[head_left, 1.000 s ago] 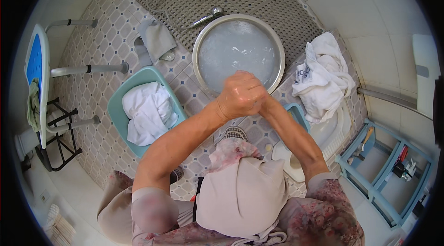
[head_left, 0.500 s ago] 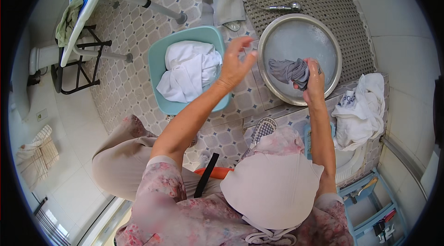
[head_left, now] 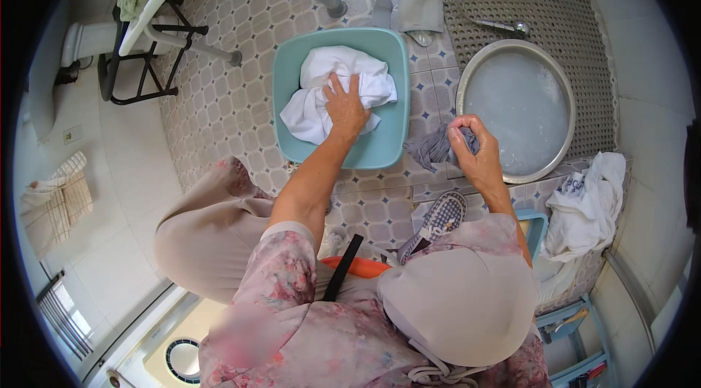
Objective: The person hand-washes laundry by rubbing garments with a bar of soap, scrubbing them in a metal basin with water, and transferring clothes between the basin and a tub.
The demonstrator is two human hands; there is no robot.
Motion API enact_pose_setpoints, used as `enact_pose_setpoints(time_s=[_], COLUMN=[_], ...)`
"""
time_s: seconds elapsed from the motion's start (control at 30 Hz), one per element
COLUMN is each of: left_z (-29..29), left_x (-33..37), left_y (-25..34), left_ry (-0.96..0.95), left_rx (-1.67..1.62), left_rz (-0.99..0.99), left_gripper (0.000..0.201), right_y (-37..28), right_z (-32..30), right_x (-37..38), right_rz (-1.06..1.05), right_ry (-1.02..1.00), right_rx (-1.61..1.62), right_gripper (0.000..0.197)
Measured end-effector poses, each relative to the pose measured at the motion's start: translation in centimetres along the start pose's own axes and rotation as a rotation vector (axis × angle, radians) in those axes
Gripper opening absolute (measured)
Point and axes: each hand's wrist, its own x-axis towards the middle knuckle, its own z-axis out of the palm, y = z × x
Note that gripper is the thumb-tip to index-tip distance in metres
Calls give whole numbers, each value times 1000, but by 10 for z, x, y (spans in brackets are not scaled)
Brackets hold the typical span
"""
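My right hand (head_left: 478, 158) is closed around a wrung, dark grey cloth (head_left: 432, 147), which hangs out to the left of the fist. It is held beside the left rim of a round metal basin (head_left: 467, 81) of cloudy water. My left hand (head_left: 345, 109) rests on white cloth (head_left: 328, 67) inside a square teal tub (head_left: 398, 107), its fingers spread over the fabric. The white cloth lies in a loose heap, part of it hidden under that hand.
A shower head (head_left: 511, 27) lies on the perforated grey mat (head_left: 569, 16) behind the basin. More white cloth (head_left: 588, 205) is piled at the right. Grey slippers (head_left: 418, 1) lie beyond the tub, and a white-legged chair (head_left: 197, 45) stands at the far left.
The grey cloth has come out of the metal basin, leftward past its rim, in my right hand. My left hand has moved down onto the white cloth. The whole view has shifted.
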Motion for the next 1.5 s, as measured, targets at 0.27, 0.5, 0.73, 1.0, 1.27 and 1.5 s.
enact_pose_setpoints(time_s=[0.27, 0.5, 0.73, 1.0, 1.27, 1.5], left_z=[-96, -209, -272, -279, -194, -151], left_x=[76, 84, 77, 57, 53, 19], left_y=[-100, -111, -74, -52, 25, 148], left_ry=[-169, -236, -206, -428, -634, -842], left_rx=[-661, -1147, -1346, -1566, -1733, -1993], left_rz=[61, -8, 15, 374, 294, 136], left_gripper=[41, 52, 59, 53, 51, 48], right_y=[-6, -5, 26, -12, -25, -2], right_z=[15, 57, 102, 83, -7, -106], right_x=[-2, 11, 10, 28, 50, 8], right_rz=[-20, -174, -238, -373, -99, 94], right_ry=[-38, -93, -251, -164, -57, 77], right_rx=[50, 73, 3, 57, 678, 1157], right_gripper=[13, 22, 37, 78, 55, 21])
